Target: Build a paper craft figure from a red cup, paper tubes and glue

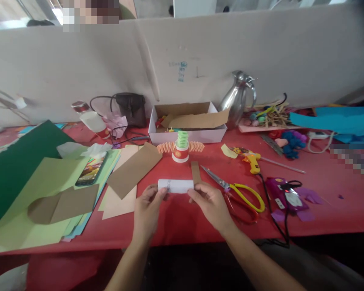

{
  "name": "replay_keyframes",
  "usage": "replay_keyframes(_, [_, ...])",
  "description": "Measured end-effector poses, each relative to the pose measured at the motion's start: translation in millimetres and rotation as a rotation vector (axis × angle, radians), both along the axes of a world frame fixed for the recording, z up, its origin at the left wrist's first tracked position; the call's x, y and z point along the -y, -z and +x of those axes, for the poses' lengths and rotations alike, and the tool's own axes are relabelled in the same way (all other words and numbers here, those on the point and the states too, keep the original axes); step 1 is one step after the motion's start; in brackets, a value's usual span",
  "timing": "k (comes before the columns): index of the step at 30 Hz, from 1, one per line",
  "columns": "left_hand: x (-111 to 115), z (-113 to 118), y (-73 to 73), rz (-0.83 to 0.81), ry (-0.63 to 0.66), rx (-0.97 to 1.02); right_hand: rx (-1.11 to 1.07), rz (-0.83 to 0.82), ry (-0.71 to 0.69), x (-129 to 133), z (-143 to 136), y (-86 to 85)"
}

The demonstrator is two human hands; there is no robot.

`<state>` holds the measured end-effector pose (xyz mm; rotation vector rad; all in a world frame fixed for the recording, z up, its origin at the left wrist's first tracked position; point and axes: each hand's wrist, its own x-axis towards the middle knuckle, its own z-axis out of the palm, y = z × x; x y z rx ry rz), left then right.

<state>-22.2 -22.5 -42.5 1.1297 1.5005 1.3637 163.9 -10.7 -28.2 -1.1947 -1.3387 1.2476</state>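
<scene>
A small white paper roll (176, 186) with dark writing on it is held level between my two hands, above the red table (182, 226). My left hand (149, 202) pinches its left end, and my right hand (208, 201) grips the right end. A narrow brown cardboard strip (195, 171) lies just behind my right fingers. Beyond the roll stands a red and white paper cup (180, 154) with a folded green paper piece (182, 139) on top and folded orange strips (196, 146) out to both sides. Scissors (242, 195) with yellow and red handles lie right of my right hand.
Coloured paper sheets (48, 173), brown cardboard (133, 169) and a phone (91, 169) lie left. Behind stand a white box (188, 135), a metal jug (237, 97) and a black bag (132, 109). A yellow glue gun (253, 161) and its cable are right.
</scene>
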Motion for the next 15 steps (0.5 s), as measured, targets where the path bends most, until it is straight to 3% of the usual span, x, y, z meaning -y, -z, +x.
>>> replay_keyframes(8, [3.1,-0.8,-1.9,0.057,0.023,-0.039,-0.042,0.014,-0.02,2.1,-4.4,5.6])
replay_keyframes(15, [1.0,11.7,-7.1,0.133,0.006,0.283,-0.357,-0.222,0.029,12.4,-12.5,15.7])
